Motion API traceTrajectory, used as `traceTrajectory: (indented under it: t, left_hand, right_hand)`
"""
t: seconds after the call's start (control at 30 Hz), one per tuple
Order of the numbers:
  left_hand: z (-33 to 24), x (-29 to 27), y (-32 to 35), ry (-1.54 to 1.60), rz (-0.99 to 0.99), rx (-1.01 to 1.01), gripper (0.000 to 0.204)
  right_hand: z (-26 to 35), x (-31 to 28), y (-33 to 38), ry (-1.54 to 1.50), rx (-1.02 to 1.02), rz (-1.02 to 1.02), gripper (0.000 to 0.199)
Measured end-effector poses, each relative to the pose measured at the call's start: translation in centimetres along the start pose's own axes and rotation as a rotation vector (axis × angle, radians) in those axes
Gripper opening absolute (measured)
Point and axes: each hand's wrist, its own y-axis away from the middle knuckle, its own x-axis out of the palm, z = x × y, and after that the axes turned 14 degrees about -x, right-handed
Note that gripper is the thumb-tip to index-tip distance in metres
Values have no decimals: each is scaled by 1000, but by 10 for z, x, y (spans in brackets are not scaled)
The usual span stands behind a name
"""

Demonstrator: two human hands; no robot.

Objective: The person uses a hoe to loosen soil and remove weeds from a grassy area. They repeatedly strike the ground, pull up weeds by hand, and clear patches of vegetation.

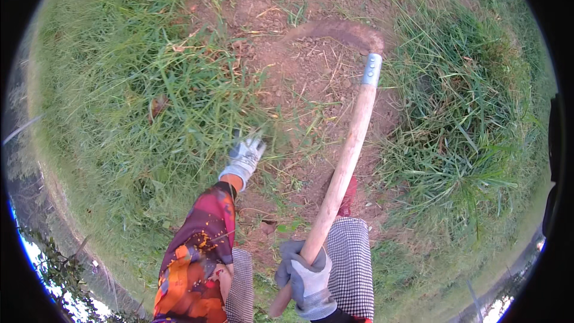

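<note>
Long-handled sickle [342,179] slants across the lower right and centre of the view, butt low near the checked trousers [351,266], head out ahead over bare reddish soil [299,87]. Right hand [311,278], gloved, wrapped firmly round the lower shaft, a short stub of wood showing below the fist. Left hand [246,154], also gloved, at the edge of the green grass [173,107] on the left; fingers look extended and parted, a little blurred, no gathered clump seen in the palm; whether any blades are caught between the fingers, cannot tell. Curved blade [353,33], brown and rusty-looking, hooks leftward from a riveted metal collar [372,69]; whether it touches ground, cannot tell. Judgement on handling: shaft stiff, smooth, slightly bowed, probably of moderate weight, with the pull toward the far end, so a grip this low likely gives reach but makes the head feel heavy. Safe hold is wood only, clear of collar and blade; a second hand higher up would steady it. Grass should be light, limp, perhaps slick if damp; best bunched near the base, well away from the edge.
</note>
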Motion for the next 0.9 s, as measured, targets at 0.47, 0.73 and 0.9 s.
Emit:
traceTrajectory:
  t: [0.47, 0.73, 0.9]
  left_hand:
    - [-116, -24, 46, 1755, 575, -728, 38]
    - [-42, -125, -11, 943, -67, -475, 38]
    - [19, -144, -89, 339, -47, -607, 84]
  right_hand:
    - [39, 1, -15, -196, -63, -71, 13]
    - [42, 17, -18, -272, -12, -15, 13]
    - [34, 18, -21, -244, -4, -36, 14]
